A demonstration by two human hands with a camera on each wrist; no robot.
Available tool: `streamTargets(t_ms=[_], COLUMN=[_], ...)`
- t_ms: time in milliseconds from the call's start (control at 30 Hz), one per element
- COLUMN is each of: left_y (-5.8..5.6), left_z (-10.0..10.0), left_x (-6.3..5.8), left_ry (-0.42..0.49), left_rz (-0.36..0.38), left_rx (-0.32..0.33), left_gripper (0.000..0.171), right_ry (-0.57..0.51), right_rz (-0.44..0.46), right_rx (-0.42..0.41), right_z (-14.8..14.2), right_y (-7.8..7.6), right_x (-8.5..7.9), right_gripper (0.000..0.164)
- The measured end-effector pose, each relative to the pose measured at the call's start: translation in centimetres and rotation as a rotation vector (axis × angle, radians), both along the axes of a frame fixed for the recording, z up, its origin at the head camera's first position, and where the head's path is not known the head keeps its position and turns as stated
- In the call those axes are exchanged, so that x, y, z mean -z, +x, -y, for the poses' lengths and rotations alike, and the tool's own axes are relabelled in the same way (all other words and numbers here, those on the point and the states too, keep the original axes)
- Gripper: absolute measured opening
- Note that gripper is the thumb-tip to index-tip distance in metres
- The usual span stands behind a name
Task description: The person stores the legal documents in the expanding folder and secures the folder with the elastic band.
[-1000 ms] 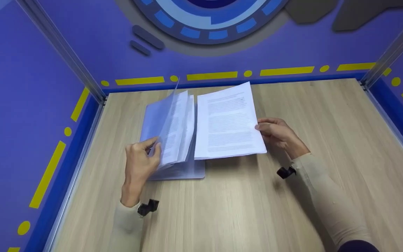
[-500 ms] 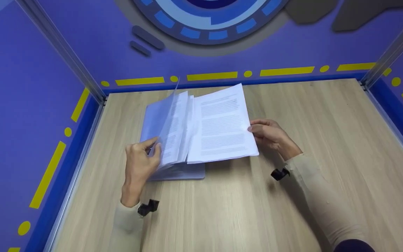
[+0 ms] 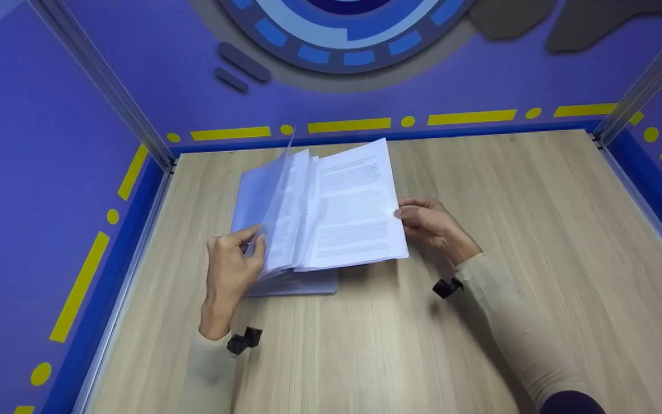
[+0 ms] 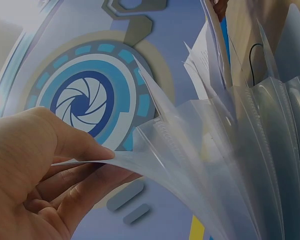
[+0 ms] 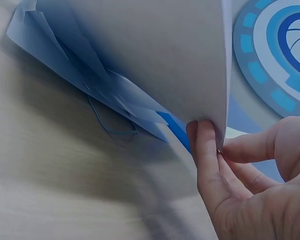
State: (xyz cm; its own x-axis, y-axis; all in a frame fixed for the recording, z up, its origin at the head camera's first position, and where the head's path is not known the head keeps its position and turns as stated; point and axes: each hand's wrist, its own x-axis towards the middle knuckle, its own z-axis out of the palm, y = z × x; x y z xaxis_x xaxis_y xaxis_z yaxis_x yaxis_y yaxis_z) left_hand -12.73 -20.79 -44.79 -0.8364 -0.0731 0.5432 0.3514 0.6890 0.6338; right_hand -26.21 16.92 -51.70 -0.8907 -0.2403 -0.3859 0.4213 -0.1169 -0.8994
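An expanding file folder (image 3: 256, 192) in translucent blue plastic stands fanned out left of centre on the table. In the left wrist view its clear accordion pleats (image 4: 250, 165) spread apart. My left hand (image 3: 230, 264) pinches the edge of its plastic cover between thumb and fingers. Printed sheets (image 3: 288, 213) show inside the folder. My right hand (image 3: 431, 224) pinches the right edge of a stack of printed paper (image 3: 354, 207), thumb in front and fingers behind. The stack's left edge lies right at the pocket openings, and its lower part overlaps the folder.
A thin elastic cord (image 5: 110, 131) hangs from the folder in the right wrist view. The wooden table (image 3: 365, 345) is bounded by a blue back wall (image 3: 451, 80) and side walls. Small black cameras (image 3: 245, 340) sit on both wrists.
My right hand has moved left with the paper stack, bringing its left edge over the folder's pockets. My left hand has stayed in place, pinching the cover.
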Motion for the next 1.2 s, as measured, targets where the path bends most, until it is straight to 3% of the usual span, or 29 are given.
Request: streamTargets(t_ms=[333,633,933,1200], left_y=[-0.1,0.1,0.0,-0.1], left_z=[-0.1,0.1,-0.1,-0.3], left_x=[0.0,0.0,0.2,0.2], left_ry=[-0.004,-0.016,-0.022,-0.015], left_rz=[-0.012,-0.008,-0.006,-0.001], left_rx=[0.012,0.013,0.008,0.011], left_gripper=[0.019,0.018,0.018,0.019], right_ry=[0.012,-0.04,0.048,0.057], right_rz=[-0.007,0.014,-0.018,-0.034], right_rx=[-0.011,-0.008,0.002,-0.029], right_z=[1.4,3.2,4.5,5.7], right_y=[0.2,0.6,0.5,0.6], right_x=[0.0,-0.1,0.4,0.7], right_gripper=[0.031,0.031,0.033,0.028])
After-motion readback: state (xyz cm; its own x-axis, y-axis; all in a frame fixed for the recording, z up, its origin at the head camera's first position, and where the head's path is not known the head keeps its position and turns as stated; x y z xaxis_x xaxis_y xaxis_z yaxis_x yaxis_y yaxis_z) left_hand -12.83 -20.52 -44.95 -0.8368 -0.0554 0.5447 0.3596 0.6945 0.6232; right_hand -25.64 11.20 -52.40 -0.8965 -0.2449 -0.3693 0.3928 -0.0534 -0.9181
